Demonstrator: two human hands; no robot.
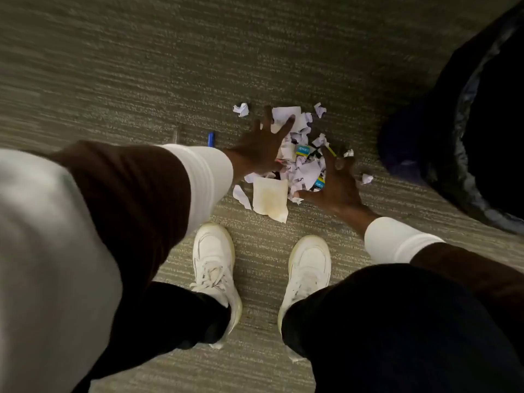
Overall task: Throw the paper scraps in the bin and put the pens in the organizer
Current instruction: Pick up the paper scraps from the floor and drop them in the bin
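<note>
A heap of white paper scraps (304,165) lies on the carpet in front of my feet, with bits of blue and yellow printed packaging mixed in. My left hand (262,143) rests fingers spread on the heap's left side. On the right side is my right hand (337,180), also spread and pressing on the scraps. Neither hand has closed on anything. A stained square sheet (269,201) lies at the near edge. Loose crumpled balls (241,109) sit around the pile. The end of a blue pen (211,139) shows just beyond my left forearm, which hides the remainder.
A dark bin with a black liner (467,143) stands at the right, close to the heap. My two white sneakers (215,268) stand on the grey-green carpet just below the pile. A clear pen-like object (177,134) lies left of the blue pen.
</note>
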